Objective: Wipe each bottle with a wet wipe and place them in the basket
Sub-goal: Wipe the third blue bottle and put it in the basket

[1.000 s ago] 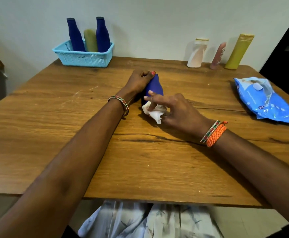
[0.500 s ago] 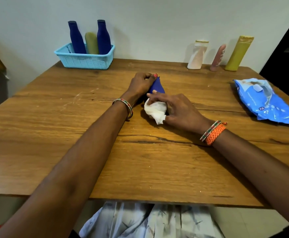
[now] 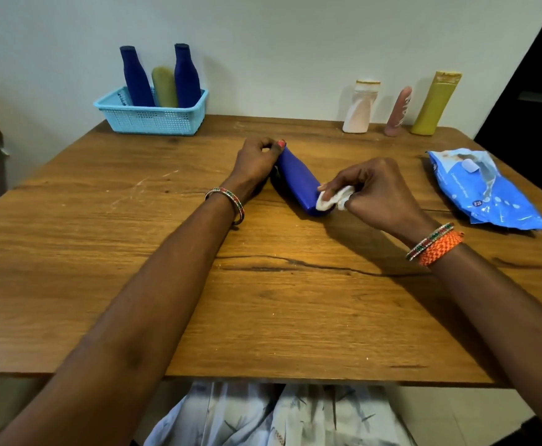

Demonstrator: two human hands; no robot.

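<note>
Wood-grained and marked by a dark crack, the table was set against a pale plain wall. At its far left corner a perforated turquoise plastic basket was seen, with two tall dark-blue bottles and a shorter olive one stood upright inside; their bases were hidden by the basket wall. Further right, the left hand was closed around the narrow end of a smooth blue bottle, whose cap was concealed by the curled fingers. The bottle was laid tilted, its wide end nearest the right hand, where a crumpled white wet wipe was pinched between thumb and fingers and pressed against it. Along the far edge a pale waisted bottle, a slim pinkish one and a squared olive-yellow one were stood in a row, their labels too blurred to be read. A glossy, crinkled blue wipes packet was lain flat at the right.
</note>
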